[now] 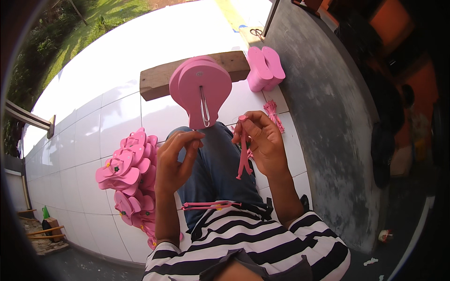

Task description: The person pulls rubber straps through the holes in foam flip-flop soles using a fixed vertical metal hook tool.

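My right hand pinches a pink flip-flop strap near its small round end, with the forked ends hanging down. Bent loosely, the fingers of my left hand have a small gap between thumb and fingertips, and nothing shows between them. Just beyond that hand, pink flip-flop soles are stacked against a wooden block. A silver wire loop runs down the face of the front sole. Another pink strap lies across my lap.
A heap of strapped pink flip-flops with small flowers sits on the white tiles at left. Two stacks of pink soles and a bundle of straps stand by the grey wall. Scissors lie farther back.
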A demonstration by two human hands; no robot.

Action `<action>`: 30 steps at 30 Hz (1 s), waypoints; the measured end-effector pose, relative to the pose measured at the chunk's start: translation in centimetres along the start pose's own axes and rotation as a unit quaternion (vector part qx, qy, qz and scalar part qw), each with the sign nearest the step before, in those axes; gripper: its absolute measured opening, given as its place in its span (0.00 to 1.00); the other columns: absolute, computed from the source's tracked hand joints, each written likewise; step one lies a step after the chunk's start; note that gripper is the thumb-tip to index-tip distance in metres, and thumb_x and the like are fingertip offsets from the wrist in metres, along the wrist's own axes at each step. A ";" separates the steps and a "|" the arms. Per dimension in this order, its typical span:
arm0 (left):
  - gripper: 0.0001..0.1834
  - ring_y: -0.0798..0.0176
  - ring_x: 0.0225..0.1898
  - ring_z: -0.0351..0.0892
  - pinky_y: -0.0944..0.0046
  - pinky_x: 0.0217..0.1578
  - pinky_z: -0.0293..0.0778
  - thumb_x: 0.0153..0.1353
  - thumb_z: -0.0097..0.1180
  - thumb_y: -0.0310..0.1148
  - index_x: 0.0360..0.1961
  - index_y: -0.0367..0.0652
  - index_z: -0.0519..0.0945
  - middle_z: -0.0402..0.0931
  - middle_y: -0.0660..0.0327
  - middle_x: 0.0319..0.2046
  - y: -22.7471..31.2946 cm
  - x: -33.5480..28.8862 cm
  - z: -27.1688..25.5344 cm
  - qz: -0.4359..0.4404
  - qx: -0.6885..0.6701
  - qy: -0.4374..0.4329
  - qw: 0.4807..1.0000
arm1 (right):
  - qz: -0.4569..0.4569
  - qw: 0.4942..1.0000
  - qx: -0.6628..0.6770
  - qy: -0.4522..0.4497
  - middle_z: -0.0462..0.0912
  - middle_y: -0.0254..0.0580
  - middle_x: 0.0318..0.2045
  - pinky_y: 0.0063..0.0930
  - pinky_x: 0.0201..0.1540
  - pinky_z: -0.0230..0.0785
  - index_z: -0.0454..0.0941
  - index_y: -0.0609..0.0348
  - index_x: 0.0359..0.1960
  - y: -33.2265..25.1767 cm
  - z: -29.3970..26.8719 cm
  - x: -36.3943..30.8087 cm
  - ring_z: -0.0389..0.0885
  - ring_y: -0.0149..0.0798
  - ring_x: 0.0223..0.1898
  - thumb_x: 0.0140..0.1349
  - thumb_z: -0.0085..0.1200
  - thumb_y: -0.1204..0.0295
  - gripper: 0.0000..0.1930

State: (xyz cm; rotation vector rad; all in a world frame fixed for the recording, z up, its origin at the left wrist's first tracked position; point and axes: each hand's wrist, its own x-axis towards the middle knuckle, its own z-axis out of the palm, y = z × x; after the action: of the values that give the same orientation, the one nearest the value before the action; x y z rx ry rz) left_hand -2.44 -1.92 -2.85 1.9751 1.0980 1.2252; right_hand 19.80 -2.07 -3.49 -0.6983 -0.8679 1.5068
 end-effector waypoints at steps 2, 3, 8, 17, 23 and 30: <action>0.10 0.66 0.30 0.77 0.67 0.32 0.72 0.61 0.56 0.18 0.44 0.37 0.81 0.80 0.56 0.34 -0.1 2.2 -0.6 0.061 0.055 0.101 0.991 | -0.074 0.988 -0.137 0.025 0.82 0.40 0.41 0.23 0.44 0.72 0.76 0.61 0.47 0.0 1.7 0.5 0.79 0.27 0.38 0.70 0.54 0.70 0.09; 0.10 0.65 0.33 0.78 0.67 0.34 0.72 0.62 0.55 0.19 0.44 0.37 0.81 0.80 0.57 0.35 0.3 3.5 -0.7 0.072 0.071 0.133 0.986 | -0.116 0.977 -0.169 0.066 0.83 0.37 0.39 0.21 0.41 0.70 0.78 0.62 0.46 0.4 2.5 0.8 0.78 0.25 0.36 0.69 0.57 0.71 0.09; 0.11 0.62 0.38 0.81 0.65 0.38 0.76 0.63 0.59 0.22 0.47 0.39 0.82 0.81 0.56 0.41 0.6 8.1 -1.0 0.150 0.181 0.222 0.946 | -0.188 0.944 -0.268 0.045 0.84 0.34 0.35 0.20 0.38 0.70 0.81 0.60 0.42 0.5 3.9 1.4 0.78 0.24 0.32 0.65 0.59 0.74 0.06; 0.15 0.63 0.39 0.82 0.65 0.32 0.80 0.59 0.64 0.23 0.48 0.44 0.85 0.80 0.56 0.44 1.2 9.1 -1.4 0.120 0.159 0.183 0.963 | -0.293 0.872 -0.391 0.034 0.83 0.36 0.33 0.19 0.28 0.69 0.82 0.60 0.40 1.1 5.0 1.0 0.77 0.25 0.28 0.59 0.63 0.79 0.07; 0.16 0.66 0.34 0.78 0.66 0.32 0.77 0.56 0.66 0.23 0.46 0.46 0.86 0.81 0.60 0.43 1.5 8.8 -1.5 0.135 0.177 0.186 0.957 | -0.252 0.887 -0.384 0.048 0.81 0.36 0.32 0.19 0.26 0.67 0.82 0.60 0.39 1.0 5.4 0.5 0.76 0.24 0.26 0.59 0.62 0.80 0.07; 0.13 0.63 0.38 0.79 0.64 0.35 0.77 0.54 0.67 0.24 0.43 0.46 0.86 0.82 0.61 0.40 2.5 8.6 -2.0 0.176 0.266 0.180 0.931 | -0.269 0.827 -0.494 0.004 0.80 0.37 0.32 0.19 0.25 0.66 0.82 0.60 0.39 -1.0 5.6 1.1 0.75 0.26 0.25 0.59 0.61 0.81 0.07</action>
State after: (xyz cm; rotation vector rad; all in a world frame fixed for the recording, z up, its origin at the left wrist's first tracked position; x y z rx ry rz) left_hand -1.30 4.27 3.82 2.5018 1.4113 1.6619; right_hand 15.51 -1.68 0.43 -1.0641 -1.6968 0.4584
